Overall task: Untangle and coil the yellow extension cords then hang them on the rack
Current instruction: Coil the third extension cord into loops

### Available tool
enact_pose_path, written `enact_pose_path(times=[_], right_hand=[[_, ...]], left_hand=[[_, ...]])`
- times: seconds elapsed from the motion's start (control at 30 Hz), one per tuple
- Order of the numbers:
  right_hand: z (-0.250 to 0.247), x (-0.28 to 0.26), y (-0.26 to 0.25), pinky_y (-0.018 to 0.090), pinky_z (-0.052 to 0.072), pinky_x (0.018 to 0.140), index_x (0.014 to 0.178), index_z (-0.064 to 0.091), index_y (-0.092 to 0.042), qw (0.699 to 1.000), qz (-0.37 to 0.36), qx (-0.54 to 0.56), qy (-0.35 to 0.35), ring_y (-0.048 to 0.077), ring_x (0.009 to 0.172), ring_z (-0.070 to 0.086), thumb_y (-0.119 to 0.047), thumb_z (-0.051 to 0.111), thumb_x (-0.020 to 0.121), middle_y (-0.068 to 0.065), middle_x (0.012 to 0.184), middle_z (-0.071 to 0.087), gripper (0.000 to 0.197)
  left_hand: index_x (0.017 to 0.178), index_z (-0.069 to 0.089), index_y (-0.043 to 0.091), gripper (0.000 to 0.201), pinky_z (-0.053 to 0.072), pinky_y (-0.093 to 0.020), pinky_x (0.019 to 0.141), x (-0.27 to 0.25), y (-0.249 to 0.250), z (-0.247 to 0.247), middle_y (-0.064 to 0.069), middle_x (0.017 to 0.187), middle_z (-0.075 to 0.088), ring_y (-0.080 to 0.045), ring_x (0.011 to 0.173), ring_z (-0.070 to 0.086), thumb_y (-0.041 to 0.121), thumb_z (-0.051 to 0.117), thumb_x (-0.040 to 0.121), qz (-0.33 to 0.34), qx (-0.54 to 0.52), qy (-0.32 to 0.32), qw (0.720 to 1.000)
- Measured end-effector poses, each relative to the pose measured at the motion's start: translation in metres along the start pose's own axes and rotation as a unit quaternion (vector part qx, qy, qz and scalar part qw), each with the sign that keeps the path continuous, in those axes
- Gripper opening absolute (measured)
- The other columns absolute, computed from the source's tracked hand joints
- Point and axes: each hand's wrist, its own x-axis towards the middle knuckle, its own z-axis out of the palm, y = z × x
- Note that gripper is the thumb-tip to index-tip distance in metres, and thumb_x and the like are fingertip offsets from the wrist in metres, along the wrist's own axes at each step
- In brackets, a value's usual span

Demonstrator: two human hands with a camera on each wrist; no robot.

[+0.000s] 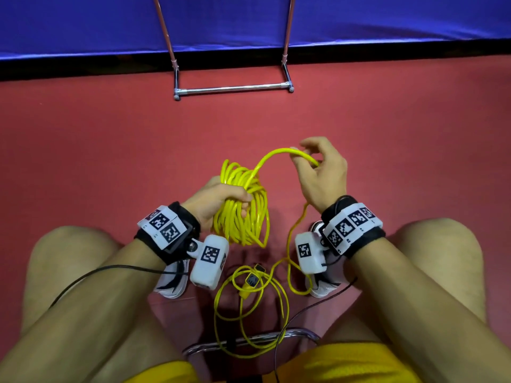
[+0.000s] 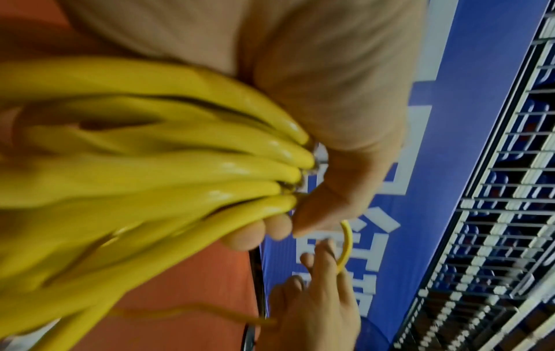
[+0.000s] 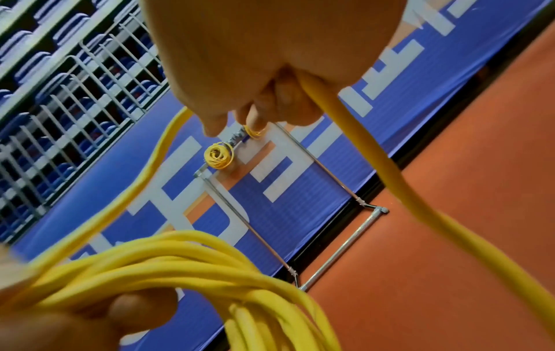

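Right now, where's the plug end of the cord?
In the head view the plug lies on the red floor between the two shoes, below the coil held in the left hand.

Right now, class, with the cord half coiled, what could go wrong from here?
The loose cord on the floor crosses itself near the plug and lies over a chair bar; pulling may snag or knot it. The left hand grips a thick coil; loops could slip out as the right hand adds more.

Glossy yellow plastic cord (image 1: 243, 214); shiny metal rack (image 1: 232, 88); matt red floor (image 1: 110, 150).
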Motion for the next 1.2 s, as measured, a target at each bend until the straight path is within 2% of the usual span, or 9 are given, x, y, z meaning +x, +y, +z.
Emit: enact_pose_path(times=[0.13, 0.27, 0.43, 0.5, 0.63, 0.77, 0.9, 1.0, 1.2], right_hand=[[0.001, 0.008, 0.014, 0.026, 0.038, 0.062, 0.078, 0.065, -0.021, 0.991, 0.09, -0.089, 0.033, 0.008, 0.063, 0.052, -0.057, 0.072, 0.079, -0.008, 0.064, 0.058, 0.037], [0.012, 0.001, 0.03, 0.03, 0.036, 0.057, 0.06, 0.058, -0.017, 0.972, 0.166, -0.119, -0.113, 0.014, 0.053, 0.046, -0.056, 0.074, 0.079, -0.007, 0.048, 0.046, 0.046], [0.02, -0.018, 0.048, 0.036, 0.046, 0.065, 0.07, 0.063, -0.01, 0.928, 0.156, -0.147, -0.304, 0.007, 0.085, 0.045, -0.019, 0.065, 0.087, 0.011, 0.068, 0.058, 0.019], [0.025, -0.03, 0.047, 0.042, 0.052, 0.079, 0.091, 0.069, -0.004, 0.912, 0.15, -0.114, -0.364, 0.025, 0.094, 0.066, -0.02, 0.058, 0.091, 0.016, 0.09, 0.069, 0.02], [0.036, -0.059, 0.058, 0.032, 0.048, 0.06, 0.063, 0.061, -0.01, 0.856, 0.262, -0.068, -0.441, 0.013, 0.046, 0.056, -0.016, 0.058, 0.095, 0.0, 0.05, 0.06, 0.032], [0.035, -0.076, 0.069, 0.029, 0.049, 0.063, 0.071, 0.061, -0.011, 0.807, 0.257, -0.142, -0.513, 0.015, 0.057, 0.057, -0.014, 0.063, 0.094, 0.0, 0.057, 0.061, 0.023], [0.03, -0.072, 0.056, 0.042, 0.055, 0.08, 0.086, 0.06, -0.019, 0.815, 0.179, -0.183, -0.52, 0.026, 0.075, 0.062, -0.014, 0.054, 0.094, 0.002, 0.075, 0.061, 0.011], [0.027, -0.079, 0.027, 0.026, 0.043, 0.084, 0.12, 0.058, -0.015, 0.837, 0.047, -0.202, -0.507, 0.026, 0.084, 0.057, -0.009, 0.049, 0.096, 0.007, 0.092, 0.062, 0.027], [0.025, -0.083, -0.013, 0.04, 0.045, 0.082, 0.117, 0.059, -0.004, 0.861, -0.147, -0.143, -0.466, 0.036, 0.093, 0.059, -0.011, 0.044, 0.087, 0.014, 0.098, 0.065, 0.035]], left_hand=[[0.066, 0.069, -0.002, 0.007, 0.054, -0.03, 0.053, -0.019, -0.004, 0.015, -0.015, 0.055, 0.062, -0.024, 0.046, 0.059, 0.0, 0.065, 0.061, -0.014, 0.031, -0.121, 0.992], [0.077, 0.058, -0.005, 0.028, 0.055, -0.032, 0.052, -0.028, 0.003, 0.015, -0.012, 0.049, 0.056, -0.025, 0.046, 0.062, 0.004, 0.071, 0.054, 0.014, -0.047, -0.173, 0.984], [0.076, 0.047, 0.008, 0.062, 0.056, -0.034, 0.061, -0.02, 0.011, 0.005, -0.002, 0.047, 0.045, -0.018, 0.044, 0.05, 0.022, 0.091, 0.034, 0.048, -0.203, -0.129, 0.97], [0.083, 0.046, 0.009, 0.065, 0.055, -0.032, 0.062, -0.018, 0.016, 0.003, 0.004, 0.046, 0.044, -0.015, 0.044, 0.049, 0.022, 0.089, 0.036, 0.077, -0.27, -0.12, 0.952], [0.077, 0.049, 0.008, 0.03, 0.052, -0.03, 0.066, -0.016, 0.045, -0.006, 0.007, 0.046, 0.047, -0.013, 0.045, 0.053, 0.017, 0.069, 0.056, 0.174, -0.402, -0.022, 0.899], [0.062, 0.049, 0.011, 0.019, 0.047, -0.03, 0.069, -0.006, 0.058, -0.028, 0.004, 0.047, 0.051, -0.014, 0.047, 0.053, 0.014, 0.049, 0.08, 0.22, -0.458, 0.066, 0.859], [0.066, 0.055, 0.007, 0.03, 0.052, -0.031, 0.065, 0.019, 0.042, -0.035, -0.002, 0.055, 0.055, -0.016, 0.054, 0.059, 0.007, 0.051, 0.095, 0.218, -0.415, 0.166, 0.868], [0.074, 0.06, 0.008, 0.016, 0.052, -0.033, 0.059, 0.032, 0.03, -0.036, -0.006, 0.058, 0.058, -0.02, 0.054, 0.06, 0.005, 0.066, 0.089, 0.259, -0.295, 0.26, 0.882], [0.081, 0.057, 0.014, 0.049, 0.055, -0.045, 0.067, 0.038, 0.009, -0.039, -0.002, 0.071, 0.063, -0.031, 0.063, 0.061, 0.048, 0.088, 0.063, 0.261, 0.139, 0.337, 0.894]])
